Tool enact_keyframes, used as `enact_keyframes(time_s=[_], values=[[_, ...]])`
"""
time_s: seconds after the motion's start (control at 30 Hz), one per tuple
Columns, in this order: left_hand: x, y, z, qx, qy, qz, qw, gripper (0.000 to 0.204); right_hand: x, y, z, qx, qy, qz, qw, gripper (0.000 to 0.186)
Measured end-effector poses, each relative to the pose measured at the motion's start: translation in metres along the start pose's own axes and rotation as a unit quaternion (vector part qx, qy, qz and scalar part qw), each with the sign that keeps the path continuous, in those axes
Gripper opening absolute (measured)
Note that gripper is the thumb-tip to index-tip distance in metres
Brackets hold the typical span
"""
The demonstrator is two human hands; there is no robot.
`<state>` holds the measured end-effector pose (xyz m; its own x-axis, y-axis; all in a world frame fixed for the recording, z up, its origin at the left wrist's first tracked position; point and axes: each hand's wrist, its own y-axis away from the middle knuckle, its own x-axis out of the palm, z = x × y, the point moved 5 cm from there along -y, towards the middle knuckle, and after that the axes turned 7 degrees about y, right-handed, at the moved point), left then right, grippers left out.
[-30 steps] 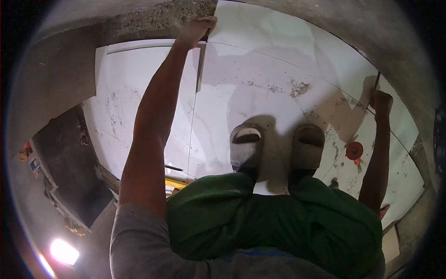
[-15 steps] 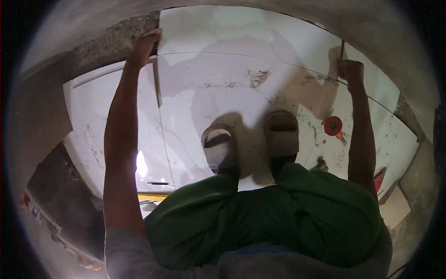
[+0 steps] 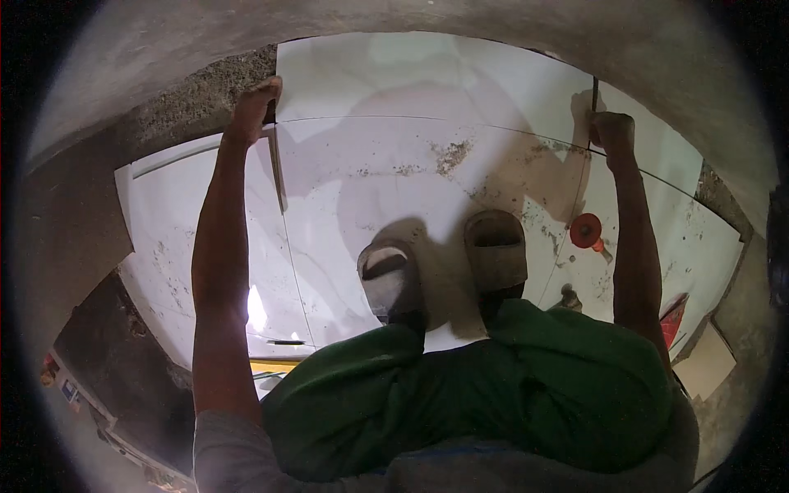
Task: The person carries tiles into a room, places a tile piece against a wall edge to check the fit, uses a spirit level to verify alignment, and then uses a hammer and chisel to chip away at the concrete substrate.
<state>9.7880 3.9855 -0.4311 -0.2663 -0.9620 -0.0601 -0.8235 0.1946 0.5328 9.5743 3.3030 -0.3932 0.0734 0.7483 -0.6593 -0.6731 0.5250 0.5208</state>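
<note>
Two hands at opposite ends of a white tile (image 3: 436, 82).
The tile lay on the floor beyond the sandals (image 3: 496, 251); since one second earlier the view had shifted, placing it farther left, while both hands kept to its ends. The left hand (image 3: 253, 113) curled its grip at the left edge, the right hand (image 3: 613, 134) bunched at the right; closure and hold could not be told.
</note>
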Motion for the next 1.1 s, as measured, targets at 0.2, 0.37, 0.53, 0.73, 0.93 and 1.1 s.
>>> enact_keyframes(time_s=[0.2, 0.37, 0.53, 0.73, 0.93, 1.1], values=[[0.043, -0.002, -0.024, 0.03, -0.042, 0.035, 0.998, 0.012, -0.026, -0.059, -0.074, -0.249, 0.258, -0.047, 0.932, 0.031], [0.004, 0.002, -0.002, 0.104, -0.042, 0.023, 0.993, 0.015, -0.002, 0.008, 0.014, -0.365, 0.347, -0.06, 0.862, 0.024], [0.038, 0.013, -0.018, -0.053, 0.047, -0.038, 0.997, 0.021, -0.016, -0.013, -0.011, -0.227, 0.204, 0.012, 0.952, 0.028], [0.037, 0.011, -0.021, -0.031, 0.016, 0.04, 0.999, 0.03, -0.014, 0.008, 0.004, -0.034, 0.002, 0.028, 0.999, 0.029], [0.035, 0.009, -0.017, -0.055, 0.054, 0.038, 0.996, 0.031, -0.013, 0.01, 0.005, -0.057, -0.028, 0.015, 0.998, 0.027], [0.017, 0.003, -0.007, -0.057, 0.024, 0.018, 0.998, 0.034, -0.015, 0.004, -0.003, -0.008, 0.032, 0.012, 0.999, 0.018]])
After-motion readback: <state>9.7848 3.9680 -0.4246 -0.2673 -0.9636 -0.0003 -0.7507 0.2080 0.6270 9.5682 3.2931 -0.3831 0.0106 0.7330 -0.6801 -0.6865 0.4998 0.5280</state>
